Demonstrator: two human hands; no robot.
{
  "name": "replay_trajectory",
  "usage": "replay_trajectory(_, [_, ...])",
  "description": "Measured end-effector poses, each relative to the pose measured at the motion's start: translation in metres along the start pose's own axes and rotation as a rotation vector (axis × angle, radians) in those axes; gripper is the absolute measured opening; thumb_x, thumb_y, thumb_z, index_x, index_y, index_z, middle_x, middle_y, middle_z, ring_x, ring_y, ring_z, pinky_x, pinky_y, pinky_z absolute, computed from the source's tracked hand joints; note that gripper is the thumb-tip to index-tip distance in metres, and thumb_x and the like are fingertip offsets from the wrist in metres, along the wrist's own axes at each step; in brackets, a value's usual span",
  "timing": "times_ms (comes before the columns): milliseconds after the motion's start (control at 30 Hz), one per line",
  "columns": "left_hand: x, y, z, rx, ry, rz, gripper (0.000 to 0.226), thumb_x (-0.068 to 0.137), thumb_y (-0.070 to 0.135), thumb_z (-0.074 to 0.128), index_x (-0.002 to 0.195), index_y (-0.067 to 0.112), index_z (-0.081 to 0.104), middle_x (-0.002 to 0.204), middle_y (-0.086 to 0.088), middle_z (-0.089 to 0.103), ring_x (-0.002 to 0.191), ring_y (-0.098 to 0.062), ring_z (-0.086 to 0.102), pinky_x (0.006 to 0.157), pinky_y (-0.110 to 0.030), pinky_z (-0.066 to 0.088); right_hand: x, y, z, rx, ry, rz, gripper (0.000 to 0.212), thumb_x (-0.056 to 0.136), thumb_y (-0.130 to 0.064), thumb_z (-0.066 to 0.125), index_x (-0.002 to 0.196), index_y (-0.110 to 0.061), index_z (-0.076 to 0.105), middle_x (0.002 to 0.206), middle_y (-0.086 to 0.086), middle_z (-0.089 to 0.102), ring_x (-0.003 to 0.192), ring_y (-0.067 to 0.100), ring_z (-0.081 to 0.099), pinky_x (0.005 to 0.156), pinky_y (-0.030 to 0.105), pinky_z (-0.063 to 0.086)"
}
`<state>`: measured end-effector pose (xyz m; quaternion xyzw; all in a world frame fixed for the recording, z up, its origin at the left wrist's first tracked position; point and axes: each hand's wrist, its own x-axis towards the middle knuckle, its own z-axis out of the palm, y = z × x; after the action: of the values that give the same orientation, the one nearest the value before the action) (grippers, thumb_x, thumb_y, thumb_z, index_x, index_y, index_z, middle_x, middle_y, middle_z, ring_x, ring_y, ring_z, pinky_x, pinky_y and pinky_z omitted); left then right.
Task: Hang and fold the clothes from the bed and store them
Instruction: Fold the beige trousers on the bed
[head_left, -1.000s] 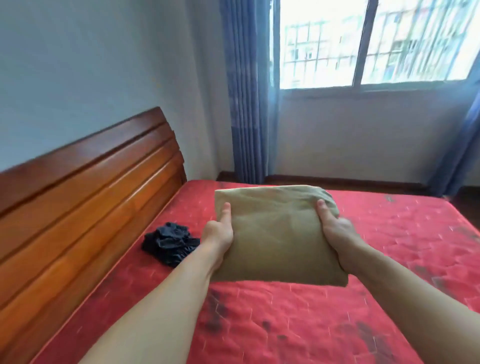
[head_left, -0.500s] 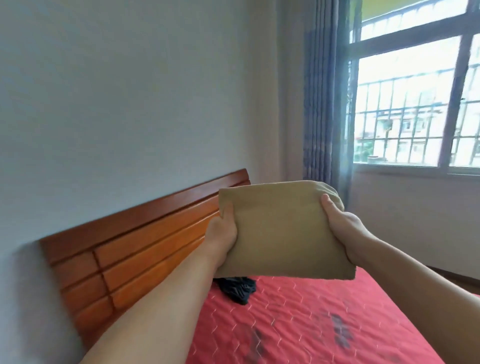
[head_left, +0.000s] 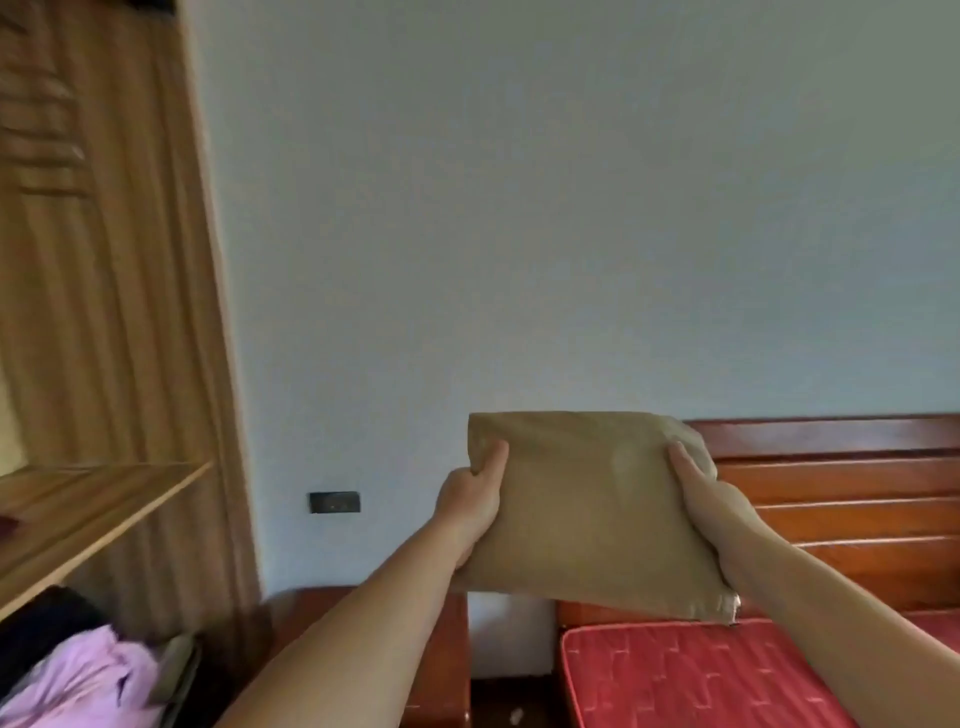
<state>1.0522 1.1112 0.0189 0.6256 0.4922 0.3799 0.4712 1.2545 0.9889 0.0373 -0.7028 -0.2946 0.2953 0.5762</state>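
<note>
A folded tan garment (head_left: 592, 514) is held up in the air in front of me, above the corner of the bed. My left hand (head_left: 470, 501) grips its left edge, thumb on top. My right hand (head_left: 709, 499) grips its right edge the same way. The red mattress (head_left: 691, 675) lies below and to the right, with the wooden headboard (head_left: 841, 488) behind it. An open wooden wardrobe (head_left: 104, 312) stands at the left, with a shelf (head_left: 88, 519) at about hand height.
Pink clothing (head_left: 83, 680) and dark fabric (head_left: 47, 623) lie under the wardrobe shelf at the bottom left. A wooden bedside cabinet (head_left: 436, 649) stands between wardrobe and bed. A dark wall socket (head_left: 334, 502) sits on the plain wall.
My view has swung left from the window and bed to the wall and wardrobe. Both hands still hold the folded tan garment. The dark clothing on the bed is out of view.
</note>
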Motion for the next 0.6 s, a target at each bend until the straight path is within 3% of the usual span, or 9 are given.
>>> replay_trajectory(67, [0.018,-0.026,-0.059,-0.042,0.078,-0.059,0.074,0.087,0.072,0.041,0.124,0.01,0.06,0.11,-0.001,0.064,0.096,-0.018,0.062,0.088,-0.035,0.05,0.011,-0.005,0.069,-0.009,-0.106,0.016,0.084,0.083,-0.072,0.047,0.132,-0.005,0.052,0.1,0.007,0.062,0.092,0.026,0.058,0.088,0.037,0.046])
replay_trajectory(200, [0.046,-0.088,-0.157,-0.099,0.207,-0.185,0.068,0.089,0.07,0.04,0.12,0.012,0.059,0.105,0.001,0.064,0.093,-0.017,0.061,0.076,-0.031,0.048,0.022,-0.003,0.198,-0.045,-0.244,-0.007,0.076,0.086,-0.065,0.051,0.131,-0.003,0.052,0.094,0.005,0.059,0.085,0.024,0.057,0.079,0.033,0.042])
replay_trajectory(300, [0.064,-0.129,-0.203,-0.137,0.248,-0.296,0.069,0.089,0.07,0.04,0.123,0.013,0.06,0.106,0.0,0.065,0.094,-0.018,0.062,0.078,-0.031,0.049,0.032,0.004,0.266,-0.076,-0.332,0.001,0.069,0.087,-0.063,0.052,0.127,-0.006,0.055,0.086,0.001,0.057,0.077,0.018,0.056,0.076,0.031,0.041])
replay_trajectory(433, [0.101,-0.153,-0.241,-0.16,0.33,-0.314,0.056,0.091,0.066,0.041,0.114,0.018,0.06,0.098,0.004,0.063,0.086,-0.012,0.059,0.061,-0.026,0.042,0.067,0.009,0.33,-0.074,-0.424,0.054,0.07,0.083,-0.066,0.055,0.124,-0.009,0.058,0.097,0.004,0.061,0.095,0.027,0.06,0.086,0.034,0.046])
replay_trajectory(533, [0.135,-0.163,-0.259,-0.127,0.381,-0.327,0.052,0.092,0.066,0.04,0.108,0.02,0.059,0.095,0.005,0.062,0.085,-0.011,0.058,0.064,-0.026,0.042,0.1,0.009,0.372,-0.058,-0.5,0.088,0.066,0.081,-0.068,0.056,0.116,-0.013,0.059,0.1,0.005,0.064,0.097,0.028,0.061,0.093,0.039,0.048])
replay_trajectory(600, [0.159,-0.171,-0.27,-0.114,0.401,-0.348,0.062,0.087,0.071,0.041,0.117,0.02,0.061,0.105,0.003,0.065,0.095,-0.016,0.061,0.079,-0.031,0.049,0.125,0.008,0.399,-0.044,-0.551,0.081,0.06,0.082,-0.066,0.056,0.112,-0.014,0.058,0.097,0.004,0.063,0.093,0.026,0.061,0.087,0.037,0.047])
